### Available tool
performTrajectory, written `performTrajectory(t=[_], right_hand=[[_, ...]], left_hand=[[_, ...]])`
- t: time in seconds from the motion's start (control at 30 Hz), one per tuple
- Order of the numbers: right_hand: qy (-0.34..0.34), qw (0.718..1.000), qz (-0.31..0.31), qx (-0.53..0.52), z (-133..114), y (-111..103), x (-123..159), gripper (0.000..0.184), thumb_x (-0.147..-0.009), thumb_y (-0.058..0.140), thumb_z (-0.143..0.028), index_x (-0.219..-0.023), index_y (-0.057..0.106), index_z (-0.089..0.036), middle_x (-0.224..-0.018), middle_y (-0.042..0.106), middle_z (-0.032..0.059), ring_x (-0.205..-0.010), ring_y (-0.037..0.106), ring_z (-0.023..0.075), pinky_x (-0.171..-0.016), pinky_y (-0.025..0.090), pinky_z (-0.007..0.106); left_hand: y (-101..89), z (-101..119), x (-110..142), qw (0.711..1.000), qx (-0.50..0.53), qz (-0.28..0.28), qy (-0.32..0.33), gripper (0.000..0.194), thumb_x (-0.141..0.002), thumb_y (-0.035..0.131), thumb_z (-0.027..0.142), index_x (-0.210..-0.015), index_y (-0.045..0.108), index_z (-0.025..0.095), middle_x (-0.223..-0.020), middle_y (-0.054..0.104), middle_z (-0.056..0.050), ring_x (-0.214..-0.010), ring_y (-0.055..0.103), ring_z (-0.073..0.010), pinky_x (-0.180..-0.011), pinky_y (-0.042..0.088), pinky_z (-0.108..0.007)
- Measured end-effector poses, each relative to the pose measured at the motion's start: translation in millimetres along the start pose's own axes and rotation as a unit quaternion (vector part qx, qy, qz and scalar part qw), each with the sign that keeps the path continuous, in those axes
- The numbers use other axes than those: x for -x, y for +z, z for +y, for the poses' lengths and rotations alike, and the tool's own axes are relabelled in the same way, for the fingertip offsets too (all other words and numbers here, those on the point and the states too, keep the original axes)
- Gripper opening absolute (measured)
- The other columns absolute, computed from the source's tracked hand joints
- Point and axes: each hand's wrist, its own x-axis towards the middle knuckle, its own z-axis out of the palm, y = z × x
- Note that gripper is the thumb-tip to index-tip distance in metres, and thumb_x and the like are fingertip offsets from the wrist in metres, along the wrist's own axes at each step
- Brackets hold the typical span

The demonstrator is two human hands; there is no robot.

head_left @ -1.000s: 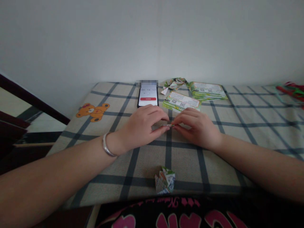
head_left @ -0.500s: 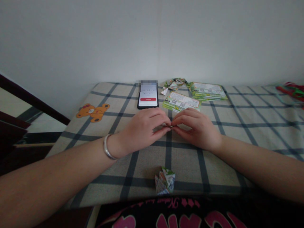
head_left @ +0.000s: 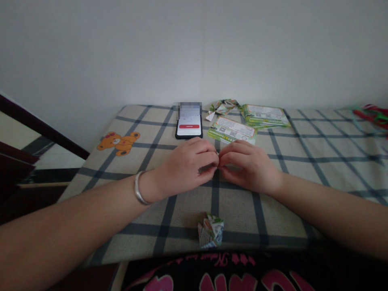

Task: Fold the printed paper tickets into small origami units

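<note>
My left hand (head_left: pixel 194 163), with a silver bangle on the wrist, is closed in a pinch above the middle of the checked tablecloth. Facing it, my right hand (head_left: pixel 250 165) pinches too, and the fingertips of both meet. Whatever is between them is hidden by the fingers; only a tiny pale edge shows. Nearer to me, by the table's front edge, stands a small folded paper piece (head_left: pixel 211 231) with printed sides and pointed tips. Just beyond my hands lies a flat green and white printed leaflet (head_left: pixel 233 130).
A phone (head_left: pixel 189 126) lies with its screen lit near the wall. Right of it are a folded paper chain (head_left: pixel 223 108) and a stack of leaflets (head_left: pixel 266 116). An orange bear picture (head_left: pixel 118 142) is at the left; red and green items (head_left: pixel 374 117) lie far right.
My fingertips have drawn closer together and tilted slightly, covering the thin edge that showed between them. The folded paper piece, leaflets and phone have stayed put.
</note>
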Motion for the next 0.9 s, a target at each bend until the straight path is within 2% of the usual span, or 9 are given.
performTrajectory(t=[0.17, 0.37, 0.6, 0.8, 0.9], right_hand=[[0.004, 1.0, 0.009, 0.002, -0.4, 0.8, 0.8, 0.007, -0.085, 0.057, -0.018, -0.087, 0.062, -0.02, -0.093, 0.067, 0.0052, -0.084, 0.059, 0.018, -0.072, 0.048, 0.032], [0.037, 0.999, 0.016, -0.017, -1.2, -0.7, -1.4, 0.008, -0.081, 0.056, -0.014, -0.084, 0.057, -0.02, -0.101, 0.067, 0.0069, -0.093, 0.059, 0.021, -0.079, 0.049, 0.035], [0.06, 0.997, 0.01, -0.038, -1.2, -1.4, -2.2, 0.012, -0.076, 0.058, -0.012, -0.083, 0.053, -0.022, -0.106, 0.065, 0.0068, -0.098, 0.059, 0.0222, -0.084, 0.049, 0.037], [0.088, 0.995, 0.018, -0.049, -0.1, 0.3, -0.3, 0.01, -0.083, 0.06, -0.019, -0.081, 0.051, -0.021, -0.108, 0.063, 0.0066, -0.099, 0.06, 0.0203, -0.084, 0.05, 0.036], [0.111, 0.992, 0.016, -0.058, 1.7, 2.6, 0.7, 0.013, -0.083, 0.059, -0.016, -0.082, 0.048, -0.022, -0.115, 0.061, 0.007, -0.101, 0.061, 0.0198, -0.084, 0.05, 0.035]], left_hand=[[1.0, 0.2, -0.6, 0.999, 0.026, 0.002, -0.031, 0.004, -0.082, 0.058, 0.013, -0.083, 0.059, 0.017, -0.092, 0.06, -0.003, -0.09, 0.056, -0.0166, -0.08, 0.048, -0.029], [0.9, -2.4, 1.1, 0.994, 0.078, 0.008, -0.076, 0.01, -0.081, 0.056, 0.008, -0.086, 0.054, 0.017, -0.097, 0.057, -0.003, -0.096, 0.055, -0.0151, -0.086, 0.047, -0.029], [0.5, -2.3, 0.3, 0.99, 0.104, 0.004, -0.095, 0.015, -0.08, 0.055, 0.005, -0.088, 0.053, 0.018, -0.099, 0.057, -0.002, -0.098, 0.055, -0.015, -0.089, 0.047, -0.03], [0.1, -4.5, -0.8, 0.989, 0.11, 0.004, -0.102, 0.015, -0.08, 0.054, 0.005, -0.087, 0.053, 0.018, -0.097, 0.056, -0.002, -0.097, 0.054, -0.0148, -0.087, 0.046, -0.029], [-0.6, -4.9, -0.6, 0.988, 0.111, 0.009, -0.104, 0.015, -0.079, 0.054, 0.004, -0.085, 0.052, 0.017, -0.095, 0.056, -0.002, -0.096, 0.054, -0.0141, -0.087, 0.045, -0.028]])
